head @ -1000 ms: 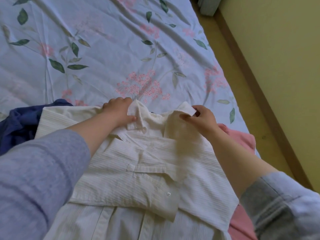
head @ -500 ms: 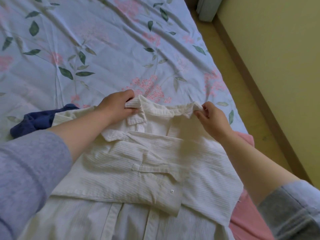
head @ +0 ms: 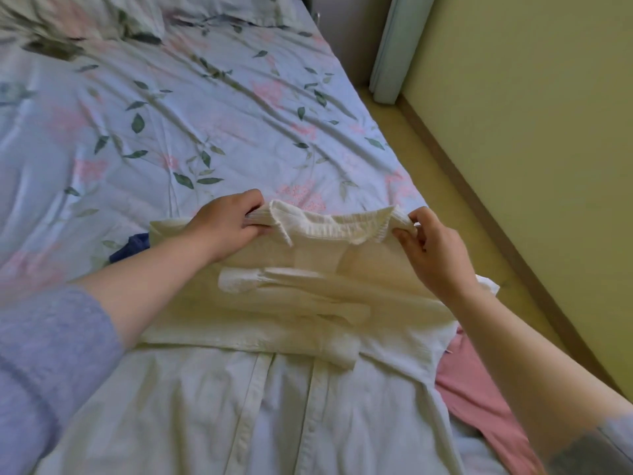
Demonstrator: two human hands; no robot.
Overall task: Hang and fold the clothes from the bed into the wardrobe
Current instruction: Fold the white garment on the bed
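- Cream ribbed shirt (head: pixel 308 303): lies on the near part of the bed, collar end away from the person, both sleeves folded across its front. The collar (head: pixel 329 228) is lifted slightly and stretched between the two hands.
- Left hand (head: pixel 226 224): fingers curled round the left end of the collar, gripping the fabric; the forearm lies over the shirt's left shoulder.
- Right hand (head: pixel 435 248): thumb and fingers pinch the right end of the collar; the wrist is above the shirt's right shoulder.
- White button-front shirt (head: pixel 274 406): spread flat beneath the cream shirt, its placket running toward the person.
- Pink garment (head: pixel 479 389): at the bed's right edge, partly under the white shirt.
- Navy garment (head: pixel 132 246): a small part shows to the left, just beside the cream shirt's shoulder and the left forearm.
- Floral bed sheet (head: pixel 205 114): pale blue with pink blooms and green leaves, wrinkled.
- Pillow (head: pixel 85 15): same print, at the far end, blurred.
- Lilac-grey sleeves (head: pixel 44 354): pushed up both forearms.
- Yellow wall (head: pixel 531 132): right of the bed, with a brown skirting board (head: pixel 479 207) along a narrow strip of floor.
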